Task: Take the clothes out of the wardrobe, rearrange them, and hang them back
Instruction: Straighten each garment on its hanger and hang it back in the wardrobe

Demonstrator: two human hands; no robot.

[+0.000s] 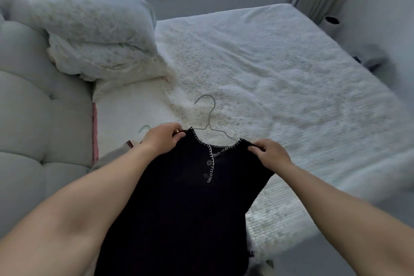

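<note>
Looking past my hands, I see a heaped duvet (pixel 94 36) far ahead-left on the bed (pixel 280 74); a pale garment (pixel 118 152) lies just left of them. My left hand (pixel 161 139) and right hand (pixel 272 155) each pinch a shoulder of the black cardigan (pixel 179 197), its wire hanger (pixel 209 116) poking out between them, forearms outstretched.

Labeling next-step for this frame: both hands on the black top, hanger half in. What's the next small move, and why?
Probably pull the right shoulder outward over the hanger's arm. The left hand and right hand each pinch a shoulder of the black top; the white hanger has its hook and neck clear of the collar, and its right arm runs under the neckline, so seating the shoulders looks like the step left.
</note>
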